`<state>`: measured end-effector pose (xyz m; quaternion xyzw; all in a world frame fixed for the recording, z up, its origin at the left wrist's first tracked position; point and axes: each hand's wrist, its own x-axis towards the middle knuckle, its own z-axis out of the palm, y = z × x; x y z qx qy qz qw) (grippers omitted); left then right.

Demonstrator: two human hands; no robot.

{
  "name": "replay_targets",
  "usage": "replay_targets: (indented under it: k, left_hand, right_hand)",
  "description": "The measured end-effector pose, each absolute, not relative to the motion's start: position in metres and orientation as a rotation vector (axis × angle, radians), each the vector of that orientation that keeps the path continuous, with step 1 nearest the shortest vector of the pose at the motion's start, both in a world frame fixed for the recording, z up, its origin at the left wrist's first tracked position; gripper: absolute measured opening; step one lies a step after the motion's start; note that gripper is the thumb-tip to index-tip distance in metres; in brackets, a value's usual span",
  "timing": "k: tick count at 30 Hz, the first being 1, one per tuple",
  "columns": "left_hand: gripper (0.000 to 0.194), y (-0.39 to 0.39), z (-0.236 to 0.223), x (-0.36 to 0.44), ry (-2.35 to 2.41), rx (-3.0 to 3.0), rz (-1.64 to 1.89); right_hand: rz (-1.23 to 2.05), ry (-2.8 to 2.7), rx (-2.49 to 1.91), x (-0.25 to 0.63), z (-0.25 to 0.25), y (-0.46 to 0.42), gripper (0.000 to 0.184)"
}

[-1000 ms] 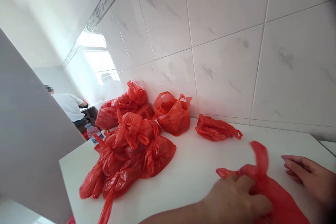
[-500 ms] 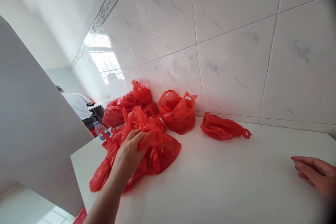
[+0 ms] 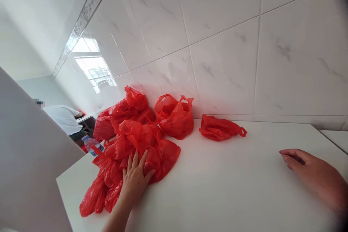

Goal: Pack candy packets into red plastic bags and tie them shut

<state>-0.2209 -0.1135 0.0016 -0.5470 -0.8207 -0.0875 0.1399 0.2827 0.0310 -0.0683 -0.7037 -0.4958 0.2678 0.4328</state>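
Reading the worktop [image 3: 231, 181] as a dial with 12 at the tiled wall [image 3: 223, 43], the main red pile [image 3: 130, 130] lies at 9 to 10 o'clock. The left hand [image 3: 134, 181] is on its near side at 9, palm down, fingers spread wide, gripping nothing that shows; that flat spread seems suited to steadying loose, slippery plastic rather than pinching it. The right hand [image 3: 312, 174] is at 3, half curled, a small gap between thumb and fingers, nothing seen in it; whether it rests on the surface or hovers, I cannot tell.

At 10, a big bag [image 3: 104, 125] sits behind the pile, close to the wall. At 11, an upright bag [image 3: 176, 121] stands with its handles raised, probably propped by the red plastic inside. At 12 to 1, a flat bag [image 3: 221, 128] slumps along the wall, its looped end towards 1, perhaps for want of filling. A bottle [image 3: 92, 145] is just beside the pile, further out at 9 to 10.
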Motion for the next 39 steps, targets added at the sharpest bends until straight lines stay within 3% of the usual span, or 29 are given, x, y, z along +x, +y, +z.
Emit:
replay_targets:
  k: [4,8,13,16,20,22,26,30,34,39]
  left_hand:
    - [0.061,-0.113,0.018,-0.211,-2.441,-1.539,-0.196]
    - [0.058,-0.107,0.047,-0.173,-2.179,-1.513,-0.492]
    - [0.045,-0.063,0.059,-0.095,-1.815,-2.228,-0.837]
    - [0.055,-0.018,0.049,-0.046,-1.670,-2.606,-0.826]
    - [0.072,0.042,0.024,0.003,-1.883,-2.557,-0.723]
    - [0.065,0.060,0.009,0.017,-1.980,-2.496,-0.734]
    - [0.027,0.068,-0.014,0.025,-1.895,-2.554,-0.779]
    - [0.015,0.068,-0.020,0.009,-1.887,-2.523,-0.787]
    - [0.022,0.081,-0.018,-0.020,-2.093,-2.264,-0.822]
    - [0.042,0.088,-0.012,-0.026,-2.132,-2.039,-0.971]
  right_hand:
    - [0.686,-1.347,-1.790,0.273,-0.053,0.020,0.014]
    - [0.650,-1.383,-1.847,0.262,-0.042,0.013,0.017]
    - [0.543,-1.501,-1.895,0.248,-0.032,0.007,0.020]
    - [0.339,-1.588,-1.822,0.236,-0.034,0.005,0.031]
    - [0.055,-1.698,-1.635,0.214,-0.046,0.009,0.050]
    - [-0.015,-1.743,-1.563,0.202,-0.051,0.014,0.053]
    - [-0.113,-1.800,-1.437,0.182,-0.048,0.037,0.051]
    - [0.064,-1.681,-1.480,0.172,-0.037,0.069,0.043]
    - [0.278,-1.543,-1.578,0.178,-0.035,0.083,0.017]
    - [0.492,-1.315,-1.597,0.200,-0.034,0.072,0.025]
